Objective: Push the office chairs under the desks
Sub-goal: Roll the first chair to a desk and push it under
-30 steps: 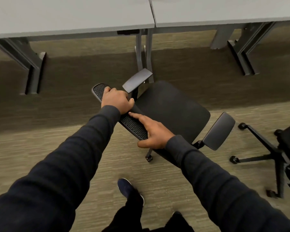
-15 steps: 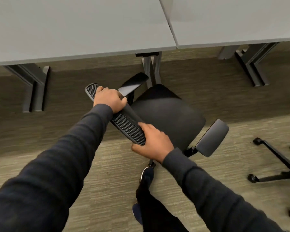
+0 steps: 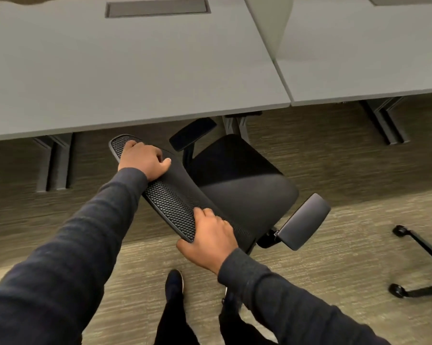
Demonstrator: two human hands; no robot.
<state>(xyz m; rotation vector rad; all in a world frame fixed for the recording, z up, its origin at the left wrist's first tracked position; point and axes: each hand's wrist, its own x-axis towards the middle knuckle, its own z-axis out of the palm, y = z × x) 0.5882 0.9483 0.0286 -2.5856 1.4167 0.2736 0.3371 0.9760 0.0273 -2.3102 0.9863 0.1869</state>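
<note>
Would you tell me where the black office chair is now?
Head view, centre: the black office chair stands at the grey desk's front edge, seat not under it.

Black chair (image 3: 247, 185) showing a honeycomb mesh back (image 3: 170, 207), counter (image 3: 135, 70) showing plain grey, carpet (image 3: 334, 257) running in streaky olive-brown and tan, sleeves (image 3: 73, 245) showing dark navy.

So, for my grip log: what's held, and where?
The office chair, by its backrest's top edge: left hand at one end, right hand at the other.

No readable text, label, brand, number or sign shows on anything here.
</note>
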